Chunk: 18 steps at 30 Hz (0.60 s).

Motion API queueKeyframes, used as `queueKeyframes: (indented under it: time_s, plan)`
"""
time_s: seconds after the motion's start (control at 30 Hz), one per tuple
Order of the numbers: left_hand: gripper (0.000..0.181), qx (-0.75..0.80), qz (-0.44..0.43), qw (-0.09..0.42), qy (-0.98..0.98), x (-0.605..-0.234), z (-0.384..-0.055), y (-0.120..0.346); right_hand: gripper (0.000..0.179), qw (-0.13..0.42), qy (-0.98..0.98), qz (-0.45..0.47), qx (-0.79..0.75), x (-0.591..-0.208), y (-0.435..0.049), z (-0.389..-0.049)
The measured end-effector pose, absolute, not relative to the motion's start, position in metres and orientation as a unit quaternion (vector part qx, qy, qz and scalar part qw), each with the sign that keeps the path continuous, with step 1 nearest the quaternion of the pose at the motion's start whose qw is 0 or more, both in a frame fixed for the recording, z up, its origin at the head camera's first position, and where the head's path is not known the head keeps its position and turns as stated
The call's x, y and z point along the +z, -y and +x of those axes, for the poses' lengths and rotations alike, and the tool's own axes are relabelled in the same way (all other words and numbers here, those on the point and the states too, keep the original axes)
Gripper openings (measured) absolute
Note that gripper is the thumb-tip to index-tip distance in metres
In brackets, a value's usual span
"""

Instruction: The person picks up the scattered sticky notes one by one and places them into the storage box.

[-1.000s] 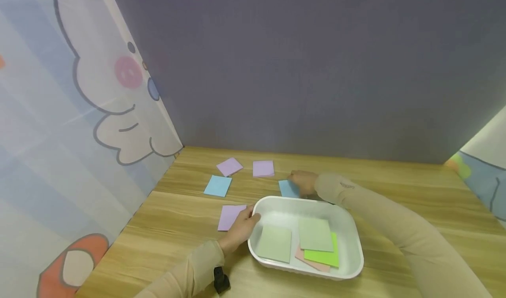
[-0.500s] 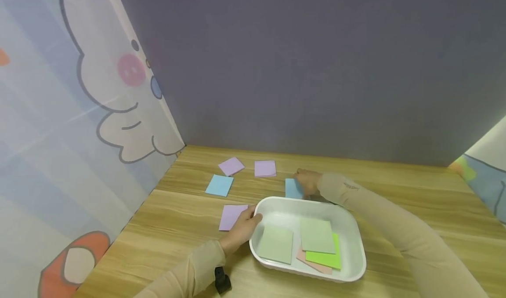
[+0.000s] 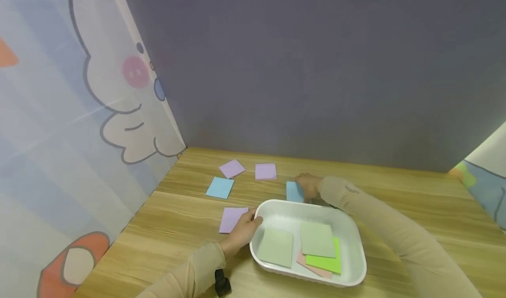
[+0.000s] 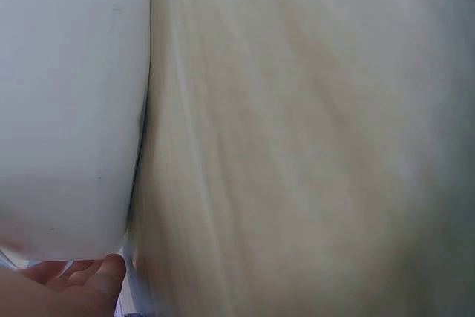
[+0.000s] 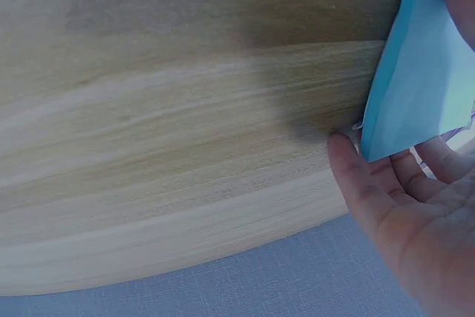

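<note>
My left hand (image 3: 242, 230) grips the left rim of a white plastic tub (image 3: 284, 213), thumb over the edge. In the left wrist view the fingertips (image 4: 111, 266) show at the tub's end. Beyond the tub's far rim, my right hand (image 3: 310, 185) holds a light blue sticky note pad (image 3: 293, 192). The right wrist view shows this pad (image 5: 414, 72) between the thumb at the top and the fingers below. Inside the tub lie two pale green pads (image 3: 276, 247), a bright green pad (image 3: 335, 263) and a pink pad (image 3: 312, 266), partly overlapping.
Left of the tub, a purple pad (image 3: 230, 219) lies beside my left hand. Farther back are another blue pad (image 3: 220, 187) and two more purple pads (image 3: 265, 171). A grey panel (image 3: 300, 78) stands behind the wooden table (image 3: 158, 232), and a cartoon-print curtain (image 3: 59, 157) hangs along its left side.
My right hand and the blue pad have shifted slightly to the right over the past second. The left hand keeps its grip on the tub. The view has tilted a little.
</note>
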<state>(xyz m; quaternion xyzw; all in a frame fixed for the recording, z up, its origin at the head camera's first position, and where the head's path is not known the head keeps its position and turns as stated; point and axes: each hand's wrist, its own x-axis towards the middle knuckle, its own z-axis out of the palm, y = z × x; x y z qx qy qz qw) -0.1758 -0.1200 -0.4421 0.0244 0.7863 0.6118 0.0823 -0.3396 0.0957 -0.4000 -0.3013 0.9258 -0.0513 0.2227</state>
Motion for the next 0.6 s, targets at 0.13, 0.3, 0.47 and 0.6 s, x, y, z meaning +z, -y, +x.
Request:
queueKeyframes:
  time_s: [0.13, 0.3, 0.47, 0.6]
  plan:
    - [0.043, 0.61, 0.022, 0.085, -0.787, -0.4437, -0.1759, 0.1205, 0.08, 0.225, -0.927, -0.298, -0.038, -0.4019, -0.0934, -0.3417]
    - [0.044, 0.613, 0.025, 0.083, -0.785, -0.4462, -0.1765, 0.1208, 0.078, 0.242, -0.928, -0.281, -0.036, -0.4051, -0.0918, -0.3439]
    - [0.045, 0.604, 0.037, 0.08, -0.792, -0.448, -0.1782, 0.1207, 0.077, 0.26, -0.926, -0.268, -0.055, -0.4066, -0.0924, -0.3441]
    - [0.045, 0.602, 0.034, 0.082, -0.793, -0.4476, -0.1801, 0.1205, 0.08, 0.275, -0.918, -0.28, -0.061, -0.4055, -0.093, -0.3443]
